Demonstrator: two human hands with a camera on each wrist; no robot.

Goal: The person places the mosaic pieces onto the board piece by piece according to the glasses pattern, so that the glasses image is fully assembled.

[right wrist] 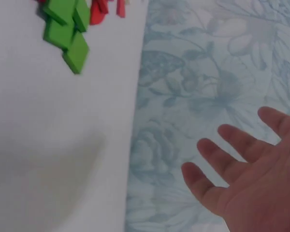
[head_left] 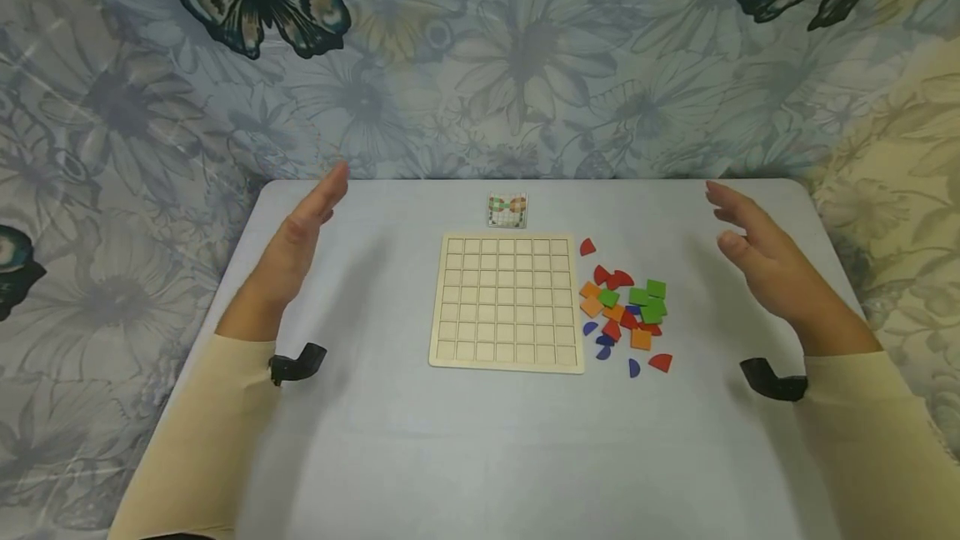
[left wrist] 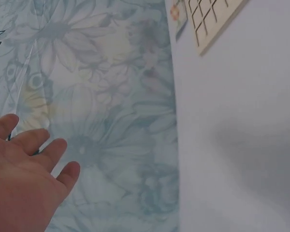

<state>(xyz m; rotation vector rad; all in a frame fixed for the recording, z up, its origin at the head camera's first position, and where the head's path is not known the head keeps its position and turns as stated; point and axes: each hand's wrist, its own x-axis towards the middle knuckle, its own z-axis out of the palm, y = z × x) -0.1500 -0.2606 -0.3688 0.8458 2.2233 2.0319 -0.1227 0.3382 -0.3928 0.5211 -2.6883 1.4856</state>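
Observation:
My left hand (head_left: 291,250) is raised above the left side of the table, fingers extended and nothing held. Over the right side, my right hand (head_left: 772,269) hovers with its fingers loosely spread, also holding nothing. Between them lies a square wooden grid board (head_left: 506,302) whose cells are bare. Close to its right edge is a loose pile of flat pieces: green squares (head_left: 655,310), orange squares (head_left: 641,340), red quarter-round pieces (head_left: 661,363) and blue half-round pieces (head_left: 634,368). Behind the board lies a small pattern card (head_left: 507,211) with a coloured design on a grid.
The white table (head_left: 450,457) ends at a wall of floral cloth (head_left: 525,65) with butterfly prints. Black wrist straps (head_left: 298,363) stick out at both cuffs. Both arms cast soft shadows on the tabletop.

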